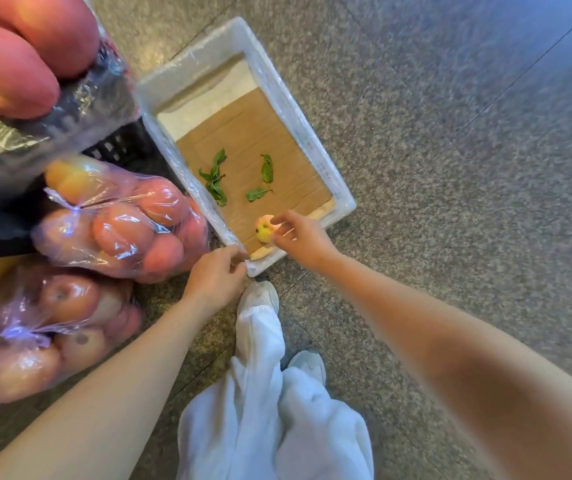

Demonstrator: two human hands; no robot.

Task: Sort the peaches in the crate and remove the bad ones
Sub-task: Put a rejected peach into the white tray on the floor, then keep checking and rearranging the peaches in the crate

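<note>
A white plastic crate [312,140] lies on the floor, lined with brown cardboard [250,140]. One small yellow-pink peach [264,229] sits at its near corner. My right hand [298,233] reaches over the crate's near rim and its fingertips pinch this peach. My left hand [215,275] grips the crate's near left corner. A few green leaves [215,178] lie on the cardboard.
Clear bags of red-pink fruit [122,223] [52,330] hang or rest at the left, beside a black slatted crate [118,143]. More fruit fills the top left corner. White trousers and white shoes [258,296] stand just below the crate. Speckled stone floor lies to the right.
</note>
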